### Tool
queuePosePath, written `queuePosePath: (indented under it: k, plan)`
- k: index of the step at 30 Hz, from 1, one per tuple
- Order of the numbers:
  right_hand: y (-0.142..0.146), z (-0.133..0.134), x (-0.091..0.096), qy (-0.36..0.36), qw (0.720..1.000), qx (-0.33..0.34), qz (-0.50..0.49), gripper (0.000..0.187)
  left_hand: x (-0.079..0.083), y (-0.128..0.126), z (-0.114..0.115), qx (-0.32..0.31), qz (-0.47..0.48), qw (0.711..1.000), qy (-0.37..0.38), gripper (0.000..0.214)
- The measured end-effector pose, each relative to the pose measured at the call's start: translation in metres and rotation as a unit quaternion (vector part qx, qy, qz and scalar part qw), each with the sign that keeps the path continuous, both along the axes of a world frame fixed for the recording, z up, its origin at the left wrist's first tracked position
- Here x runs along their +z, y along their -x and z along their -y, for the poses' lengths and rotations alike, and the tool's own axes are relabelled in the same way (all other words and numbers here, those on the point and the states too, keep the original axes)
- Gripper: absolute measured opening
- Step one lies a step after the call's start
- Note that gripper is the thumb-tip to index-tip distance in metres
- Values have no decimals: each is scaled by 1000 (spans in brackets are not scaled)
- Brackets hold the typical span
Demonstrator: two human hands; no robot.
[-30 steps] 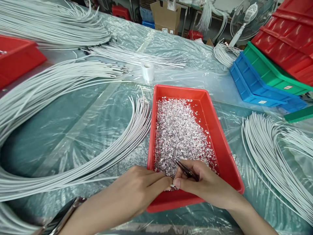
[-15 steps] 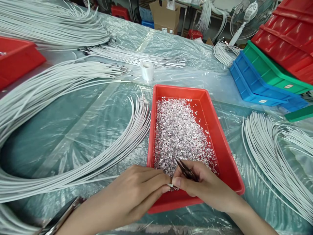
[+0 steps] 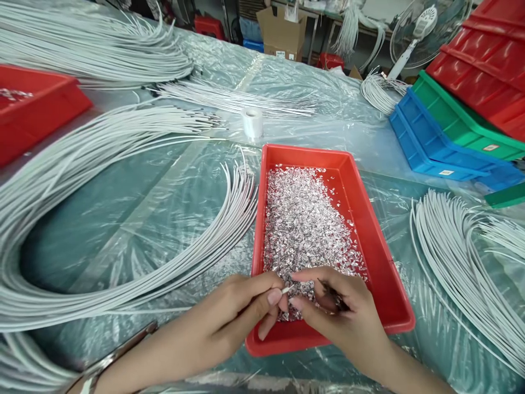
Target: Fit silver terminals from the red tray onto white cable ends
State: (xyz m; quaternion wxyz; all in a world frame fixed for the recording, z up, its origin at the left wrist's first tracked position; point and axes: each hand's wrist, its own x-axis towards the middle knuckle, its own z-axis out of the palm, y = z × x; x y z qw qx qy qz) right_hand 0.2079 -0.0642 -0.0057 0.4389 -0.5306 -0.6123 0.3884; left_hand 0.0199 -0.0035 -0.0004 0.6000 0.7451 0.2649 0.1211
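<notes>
A: What is at the left?

B: A red plastic box [image 3: 41,120], cut off by the edge of view. Beside it, a big loop of thin, smooth white cables [image 3: 82,148] also runs partly out of view.

A: And the left hand [image 3: 233,312]?

B: Its thumb and forefinger pinch a white cable end [image 3: 288,288], above the near part of the red tray [image 3: 379,246]. The rest of this cable is hidden by the hand; I cannot tell where it goes.

A: What fills the tray?

B: Small silvery flakes [image 3: 307,219], shiny and crumpled-looking; single shapes are hard to make out.

A: The right hand [image 3: 348,312]?

B: Its thumb and forefinger are spread near the cable tip, while the other fingers hold a dark tool [image 3: 338,300], mostly covered.

A: Farther right?

B: A curved cable bundle [image 3: 455,257], cut off at right; behind it, ribbed plastic bins [image 3: 455,115].
</notes>
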Motion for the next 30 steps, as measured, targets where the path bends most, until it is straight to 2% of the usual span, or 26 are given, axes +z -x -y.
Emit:
queuePosePath:
  k: [3,6,19,30]
  plan:
    - [4,-2,-1,-44,999,-6,17,14,-1,1,0,1,-9,1000,24,29]
    - [6,-2,-1,-57,998,-10,15,15,-1,1,0,1,-10,999,42,30]
    - [8,-2,-1,-41,999,-13,15,17,-4,-1,0,10,1,996,91,31]
    - [6,-1,-2,-2,1000,-15,14,13,-2,0,2,23,-7,997,77,30]
